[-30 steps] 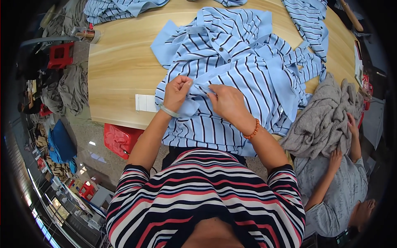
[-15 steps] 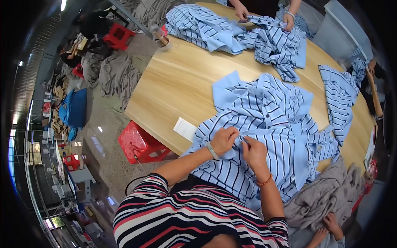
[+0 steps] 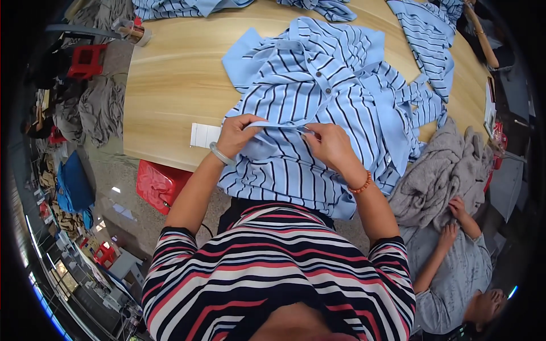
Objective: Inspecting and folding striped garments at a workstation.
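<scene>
A light blue knit shirt with dark stripes (image 3: 347, 96) lies spread over the near side of the table, dark buttons running down its front strip. My left hand (image 3: 235, 136), wearing a pale bangle, pinches one end of a plain blue band on the shirt. The band is drawn out sideways between my hands, slightly above the striped cloth. At the band's other end, the thumb and fingers of my right hand (image 3: 331, 146), with an orange bead bracelet on the wrist, are closed on the shirt's edge. Whether anything small sits in those fingertips is too fine to make out.
A white paper slip (image 3: 203, 136) lies left of the shirt on the wooden table (image 3: 170, 85). More striped shirts (image 3: 426, 34) lie farther back. At right, a co-worker's hands rest by a grey fabric heap (image 3: 443, 170). A red stool (image 3: 156, 184) stands beneath the left edge.
The view has shifted, so the table sits higher and further left. My hands have moved apart, stretching the blue band between them; before, they were close together over the cloth.
</scene>
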Motion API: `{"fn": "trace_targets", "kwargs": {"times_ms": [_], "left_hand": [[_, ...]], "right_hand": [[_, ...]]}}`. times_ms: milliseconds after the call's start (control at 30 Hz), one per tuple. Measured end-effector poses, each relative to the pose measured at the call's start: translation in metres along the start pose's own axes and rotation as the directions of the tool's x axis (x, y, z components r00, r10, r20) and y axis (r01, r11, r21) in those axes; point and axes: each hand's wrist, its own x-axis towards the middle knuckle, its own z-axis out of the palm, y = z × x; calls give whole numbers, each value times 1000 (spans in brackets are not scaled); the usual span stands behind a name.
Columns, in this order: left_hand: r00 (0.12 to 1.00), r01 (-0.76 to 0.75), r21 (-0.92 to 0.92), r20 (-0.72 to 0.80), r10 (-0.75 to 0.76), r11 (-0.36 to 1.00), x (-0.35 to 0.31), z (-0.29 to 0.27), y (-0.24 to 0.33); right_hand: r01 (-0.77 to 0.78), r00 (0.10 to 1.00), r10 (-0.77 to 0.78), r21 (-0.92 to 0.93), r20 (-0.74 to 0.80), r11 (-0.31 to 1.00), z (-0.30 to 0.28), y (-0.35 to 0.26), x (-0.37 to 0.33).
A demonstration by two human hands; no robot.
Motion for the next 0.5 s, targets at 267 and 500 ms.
{"fn": "trace_targets", "kwargs": {"times_ms": [267, 500], "left_hand": [[950, 119, -623, -156, -272, 773, -11, 20, -30], [963, 69, -511, -191, -191, 857, -12, 10, -14]], "right_hand": [[-74, 984, 22, 295, 175, 953, -37, 21, -56], [-128, 991, 108, 289, 86, 949, -37, 11, -60]]}}
